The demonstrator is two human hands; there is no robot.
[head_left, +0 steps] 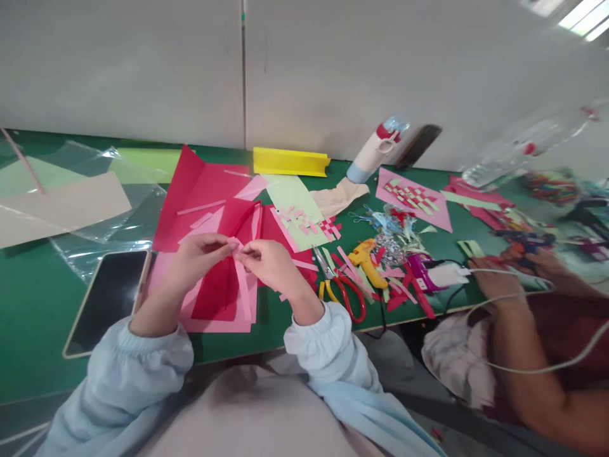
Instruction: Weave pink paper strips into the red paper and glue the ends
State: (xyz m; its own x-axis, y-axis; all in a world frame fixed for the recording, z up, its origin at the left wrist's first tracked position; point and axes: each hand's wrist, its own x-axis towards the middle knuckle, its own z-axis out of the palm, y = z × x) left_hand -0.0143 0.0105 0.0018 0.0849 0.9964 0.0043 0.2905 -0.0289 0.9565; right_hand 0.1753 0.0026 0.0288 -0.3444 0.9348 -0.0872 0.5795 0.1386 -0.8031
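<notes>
My left hand [203, 255] and my right hand [272, 261] meet above the paper pile, fingertips pinched. Between them is a pink paper strip [243, 292]; its length hangs toward the table edge. Below lies a folded red paper [216, 293] on top of a pink sheet [200, 325]. Farther back stands a larger red folded sheet [178, 190]. To the right of my right hand rest scissors with red and yellow handles [349, 298]. A pale green sheet [297, 197] with woven pink and green strips is just beyond that hand.
A phone [109, 298] lies left, near clear plastic sheets [80, 254]. On the right are a yellow glue gun [368, 261], loose paper strips, a purple device [421, 273] with a white cable, and a bottle [375, 152]. A co-worker's hands [499, 279] work at far right.
</notes>
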